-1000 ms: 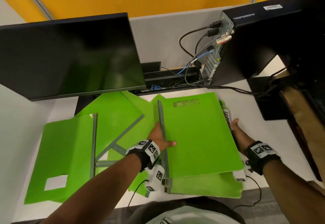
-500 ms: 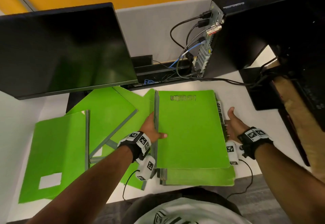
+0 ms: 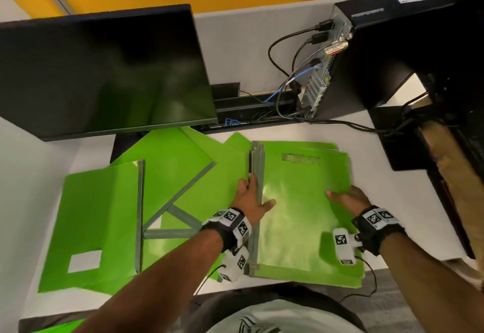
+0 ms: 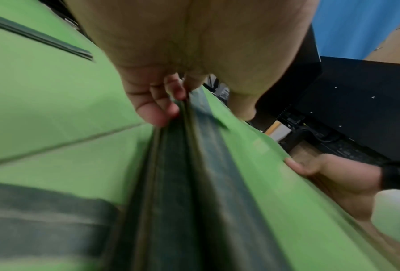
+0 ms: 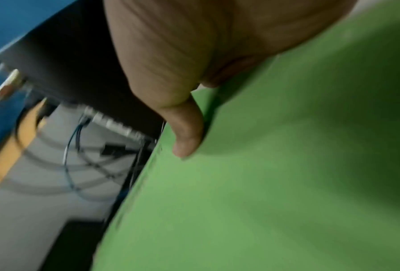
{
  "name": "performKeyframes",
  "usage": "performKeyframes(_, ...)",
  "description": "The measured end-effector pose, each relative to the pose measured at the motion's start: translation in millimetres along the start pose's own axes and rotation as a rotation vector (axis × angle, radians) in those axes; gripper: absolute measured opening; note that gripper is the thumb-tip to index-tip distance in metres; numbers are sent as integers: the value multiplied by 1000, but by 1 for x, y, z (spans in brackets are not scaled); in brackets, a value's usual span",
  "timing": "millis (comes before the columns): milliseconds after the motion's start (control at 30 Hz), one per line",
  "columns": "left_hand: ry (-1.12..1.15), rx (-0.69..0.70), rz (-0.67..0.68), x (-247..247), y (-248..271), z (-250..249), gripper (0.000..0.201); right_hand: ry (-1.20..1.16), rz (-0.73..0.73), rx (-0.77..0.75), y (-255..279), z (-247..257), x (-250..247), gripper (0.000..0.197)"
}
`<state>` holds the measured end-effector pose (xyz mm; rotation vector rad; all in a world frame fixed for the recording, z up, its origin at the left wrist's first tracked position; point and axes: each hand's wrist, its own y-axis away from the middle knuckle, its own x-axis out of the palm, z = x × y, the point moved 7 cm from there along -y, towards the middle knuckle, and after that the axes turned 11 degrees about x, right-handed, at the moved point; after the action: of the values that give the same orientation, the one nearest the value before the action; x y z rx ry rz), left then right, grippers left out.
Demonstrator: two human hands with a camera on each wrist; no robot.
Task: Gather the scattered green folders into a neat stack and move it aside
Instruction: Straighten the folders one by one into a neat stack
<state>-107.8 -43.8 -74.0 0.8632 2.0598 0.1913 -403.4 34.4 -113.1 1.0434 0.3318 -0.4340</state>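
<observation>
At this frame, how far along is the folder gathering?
Partly done: several folders already sit squared in a stack. In hand: left hand grips its grey spines, right hand its open edge. Left: loose folders beside the monitor remain scattered; stack not yet moved aside.

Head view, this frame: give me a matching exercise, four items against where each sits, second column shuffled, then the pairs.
Items:
1. left hand
2. right hand
3. monitor
4. folder with white label

Places:
A. far left of the desk
B. grey spine edge of the stack
C. standing behind the folders
D. open right edge of the stack

Pairs: 1-B, 2-D, 3-C, 4-A
</observation>
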Motion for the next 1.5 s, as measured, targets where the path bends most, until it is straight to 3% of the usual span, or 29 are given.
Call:
performKeyframes(67,-64,67,-28,-19,1,10,85,-7,-44,-16,0,3,-5,51)
performKeyframes(167,-329,69,-209,-65,9,45,69,-27,-60,-37,3,13,-18,45)
performKeyframes(233,-399,-102,-274,-81,19,85,82,-5,-91,-56,2,18,-32,45)
performKeyframes(333,-409,-272,-135,-71,32,116,106,35,-119,-49,-3,19,-50,47)
performKeyframes(467,-450,-84,21,-53,40,109,114,81,-155,6,-13,13,-60,48)
performKeyframes(567,-155,108,13,-58,46,96,102,82,-144,30,-17,11,-56,52)
performKeyframes(633,-105,171,-37,-72,51,101,100,98,-156,51,-19,8,-56,52)
performKeyframes(700,-301,45,-207,-95,60,126,103,109,-154,61,-21,7,-56,53)
performKeyframes(733,-369,-139,-282,-104,70,149,110,110,-148,63,-22,6,-55,53)
performKeyframes(800,-310,-491,-279,-103,92,188,128,99,-149,56,-23,7,-53,52)
performKeyframes(833,-248,-556,-214,-94,97,197,135,104,-155,57,-22,9,-51,51)
performKeyframes(900,-236,-525,-141,-80,97,194,138,123,-165,61,-21,11,-48,53)
performKeyframes(1000,-255,-468,-209,-84,94,177,131,115,-162,70,-21,13,-47,55)
performKeyframes(1133,-351,-342,-143,-87,89,160,85,134,-148,65,-17,15,-46,53)
performKeyframes(1233,-317,-176,-29,-76,80,144,61,139,-128,54,-14,17,-44,53)
performKeyframes(1333,-336,-19,47,-66,71,124,66,128,-113,52,-10,19,-43,54)
performKeyframes(1500,-298,108,125,-56,53,113,84,84,-111,77,-9,15,-44,49)
